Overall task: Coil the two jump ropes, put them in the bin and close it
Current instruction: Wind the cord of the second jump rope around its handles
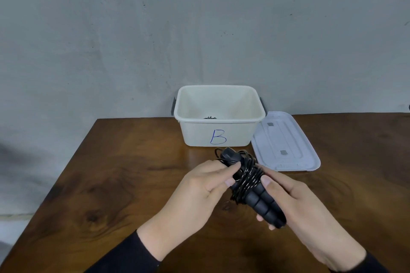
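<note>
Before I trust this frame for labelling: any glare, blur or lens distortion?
Head view: wide-angle bend bows the table edges; soft glare on the wood before the bin; overall slightly soft, yet the rope held by left hand and right hand reads clearly.

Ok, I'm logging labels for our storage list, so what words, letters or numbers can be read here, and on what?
"B": handwritten in blue on the front wall of the white bin.
Lid beside the bin: two small grey patches, no readable text.
Jump rope held in the hands: no readable markings.
</note>
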Demonstrator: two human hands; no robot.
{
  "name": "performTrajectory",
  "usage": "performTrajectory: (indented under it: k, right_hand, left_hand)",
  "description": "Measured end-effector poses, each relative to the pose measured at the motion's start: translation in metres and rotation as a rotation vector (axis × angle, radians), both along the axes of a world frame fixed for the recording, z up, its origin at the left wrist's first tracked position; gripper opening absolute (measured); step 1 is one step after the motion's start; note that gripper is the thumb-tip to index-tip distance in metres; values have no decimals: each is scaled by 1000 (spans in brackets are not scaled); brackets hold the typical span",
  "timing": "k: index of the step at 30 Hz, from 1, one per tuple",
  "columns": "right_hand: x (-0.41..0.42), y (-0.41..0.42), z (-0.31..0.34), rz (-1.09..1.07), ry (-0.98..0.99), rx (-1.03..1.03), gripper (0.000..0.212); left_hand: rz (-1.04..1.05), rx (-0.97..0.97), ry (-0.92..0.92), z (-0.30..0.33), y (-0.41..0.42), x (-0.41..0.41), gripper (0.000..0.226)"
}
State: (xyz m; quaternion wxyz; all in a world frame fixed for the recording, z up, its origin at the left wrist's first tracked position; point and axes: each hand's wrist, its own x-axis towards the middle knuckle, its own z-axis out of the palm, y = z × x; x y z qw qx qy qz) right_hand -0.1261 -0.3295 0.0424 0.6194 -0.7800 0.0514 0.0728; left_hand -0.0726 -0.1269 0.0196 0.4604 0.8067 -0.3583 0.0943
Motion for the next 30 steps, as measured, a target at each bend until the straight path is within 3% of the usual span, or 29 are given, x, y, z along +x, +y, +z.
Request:
performTrajectory:
  k: [4, 9, 15, 18, 23, 27, 30]
  right_hand:
    - [3, -1, -5, 39, 29, -45, 29]
    - [7, -4, -37, 96, 121, -41, 29]
    - [25, -9, -88, 67, 241, -93, 18]
    - [37, -8, -101, 84, 191, -267, 14]
    - [48, -6, -113, 3, -86, -694, 11]
    - [42, 15, -116, -90, -316, -758, 12]
    - [38, 27, -115, -134, -255, -762, 14]
  left_hand:
    - [-30, 138, -65, -9, 0, 2, 43]
    - [-57, 318, -14, -43, 8, 3, 59]
    - [52, 541, -49, -91, 1, -6, 66]
    - [99, 528, -31, -112, -3, -5, 64]
    - [162, 444, -55, -125, -13, 0, 62]
    - [199, 375, -45, -127, -21, 4, 59]
    - [211, 290, 14, -128, -22, 7, 57]
